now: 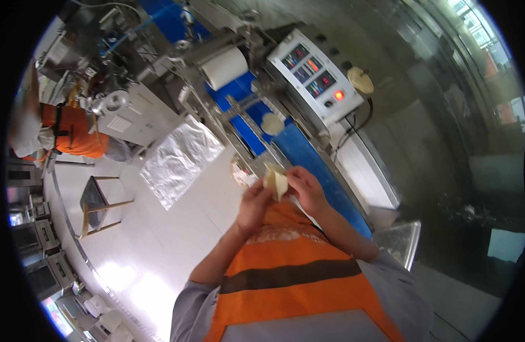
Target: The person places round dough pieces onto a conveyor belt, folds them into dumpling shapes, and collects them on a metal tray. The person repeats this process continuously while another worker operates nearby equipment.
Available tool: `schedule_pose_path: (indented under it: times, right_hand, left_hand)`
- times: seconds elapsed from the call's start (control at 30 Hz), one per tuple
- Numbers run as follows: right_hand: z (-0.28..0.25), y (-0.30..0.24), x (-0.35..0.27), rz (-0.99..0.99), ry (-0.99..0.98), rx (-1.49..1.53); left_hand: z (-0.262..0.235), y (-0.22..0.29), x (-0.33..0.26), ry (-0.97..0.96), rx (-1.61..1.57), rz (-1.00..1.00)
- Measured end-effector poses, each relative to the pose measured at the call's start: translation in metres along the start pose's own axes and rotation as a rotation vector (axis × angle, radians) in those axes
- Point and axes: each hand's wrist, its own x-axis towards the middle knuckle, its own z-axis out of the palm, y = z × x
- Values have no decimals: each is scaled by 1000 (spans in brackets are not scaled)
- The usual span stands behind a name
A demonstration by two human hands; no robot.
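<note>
Just in front of my orange apron, both hands hold a pale, folded dough wrapper [278,182]. My left hand [253,206] pinches it from the left, and the fingers of my right hand [305,191] close on its right edge. Whether any filling sits inside the fold cannot be made out. Beyond my hands, a flat round dough wrapper [272,123] lies on the blue conveyor belt [246,135] of a machine. Partly hidden behind my left hand is a bowl [241,172] with whitish and reddish contents.
A control box [316,77] with lit displays and a red light stands right of the belt, a pale disc [360,80] at its side. A white roller [224,68] spans the belt. Foil-like sheet [182,159], a chair [97,205] and a co-worker in orange [74,132] are leftward.
</note>
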Motion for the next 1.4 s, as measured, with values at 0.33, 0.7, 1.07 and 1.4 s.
schedule_pose_path:
  times: [0.33, 0.7, 1.07, 1.4]
  right_hand:
    - [-11, -14, 3, 117, -107, 569]
    - [-17, -45, -1, -285, -53, 250]
    - [35, -39, -20, -191, 19, -483]
    - [32, -32, -16, -122, 75, -582]
  left_hand:
    - [8, 10, 1, -44, -248, -5]
    - [4, 7, 12, 125, -262, 0]
    - [23, 13, 1, -41, -214, 85]
    - [15, 7, -8, 70, 374, 299]
